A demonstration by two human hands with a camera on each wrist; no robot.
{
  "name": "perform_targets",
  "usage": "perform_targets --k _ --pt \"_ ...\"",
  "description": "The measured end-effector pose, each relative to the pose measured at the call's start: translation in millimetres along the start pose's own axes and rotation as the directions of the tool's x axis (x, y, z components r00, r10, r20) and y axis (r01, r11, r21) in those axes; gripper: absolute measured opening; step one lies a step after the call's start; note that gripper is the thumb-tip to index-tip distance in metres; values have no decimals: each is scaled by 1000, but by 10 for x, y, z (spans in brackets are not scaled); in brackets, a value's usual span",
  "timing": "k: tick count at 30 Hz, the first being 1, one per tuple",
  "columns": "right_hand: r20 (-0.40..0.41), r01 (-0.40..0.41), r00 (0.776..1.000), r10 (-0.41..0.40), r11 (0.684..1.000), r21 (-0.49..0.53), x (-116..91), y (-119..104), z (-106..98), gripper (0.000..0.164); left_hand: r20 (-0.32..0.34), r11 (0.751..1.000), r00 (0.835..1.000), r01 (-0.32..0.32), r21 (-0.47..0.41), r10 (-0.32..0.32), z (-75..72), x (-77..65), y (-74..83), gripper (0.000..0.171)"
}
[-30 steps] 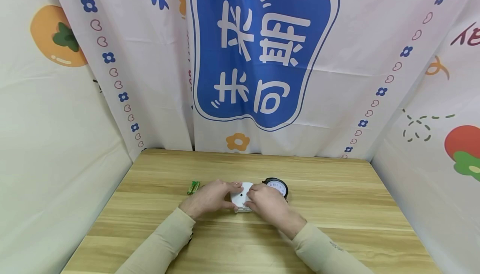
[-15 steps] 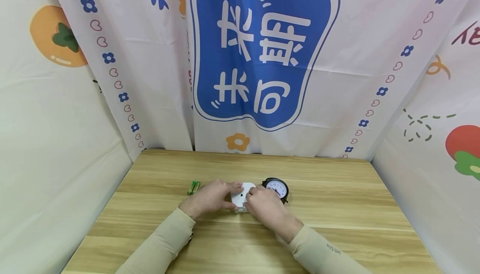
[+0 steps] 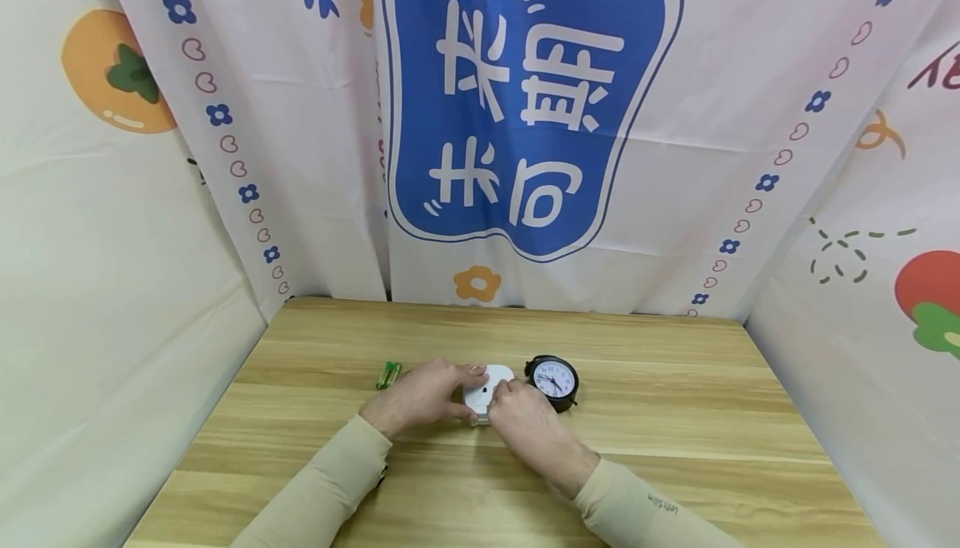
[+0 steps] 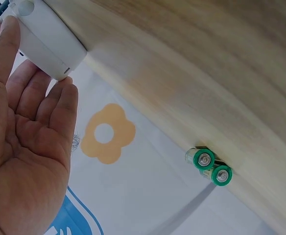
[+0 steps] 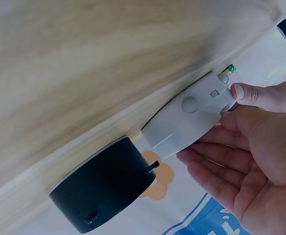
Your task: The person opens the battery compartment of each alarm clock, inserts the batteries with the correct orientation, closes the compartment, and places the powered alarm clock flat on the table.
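White, rounded-square plastic device is resting on the wood-grain counter. The left hand and right hand are pinching its opposite sides with their fingers.

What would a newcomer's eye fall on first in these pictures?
Most likely the large blue panel with white characters, on the white curtain behind the wooden table. Next might come the white device near the table's middle, with the left hand and the right hand on it. Two green batteries to the left and a round black clock to the right probably follow.
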State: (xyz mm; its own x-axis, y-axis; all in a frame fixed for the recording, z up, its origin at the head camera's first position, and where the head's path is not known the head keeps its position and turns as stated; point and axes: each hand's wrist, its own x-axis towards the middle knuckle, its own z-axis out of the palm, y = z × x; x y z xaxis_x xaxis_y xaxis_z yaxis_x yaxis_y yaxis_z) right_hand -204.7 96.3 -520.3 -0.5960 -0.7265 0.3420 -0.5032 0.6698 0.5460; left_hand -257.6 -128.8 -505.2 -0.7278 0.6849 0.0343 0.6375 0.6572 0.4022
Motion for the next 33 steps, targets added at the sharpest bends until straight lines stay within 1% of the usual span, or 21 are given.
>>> perform_targets --k 3,9,13,16,23,26,29,33 --pt "9 15 1000 -15 999 30 9 28 -17 6 2 1000 1000 2 2 -2 3 -1 -6 62" --pt "49 36 998 -43 989 142 28 137 -26 10 6 1000 1000 7 13 -7 -4 -6 -11 63" --pt "36 21 999 -28 982 185 32 170 13 12 9 1000 1000 9 21 -9 -8 -8 -10 64" --pt "29 -5 1000 -2 973 230 33 186 35 12 12 1000 1000 11 19 -11 -9 -8 -12 64" --pt "66 -95 995 76 924 370 43 211 26 13 14 999 1000 3 33 -4 -21 -5 -2 65" --pt "85 -107 993 79 906 409 51 229 11 18 14 999 1000 2 38 -3 -22 -2 1 65" --pt "111 -129 990 88 882 454 49 260 -10 24 15 999 1000 5 39 -5 -20 -5 6 65" --pt "133 -159 985 106 855 493 25 303 -27 24 14 999 1000 15 35 -15 -7 -15 4 66"
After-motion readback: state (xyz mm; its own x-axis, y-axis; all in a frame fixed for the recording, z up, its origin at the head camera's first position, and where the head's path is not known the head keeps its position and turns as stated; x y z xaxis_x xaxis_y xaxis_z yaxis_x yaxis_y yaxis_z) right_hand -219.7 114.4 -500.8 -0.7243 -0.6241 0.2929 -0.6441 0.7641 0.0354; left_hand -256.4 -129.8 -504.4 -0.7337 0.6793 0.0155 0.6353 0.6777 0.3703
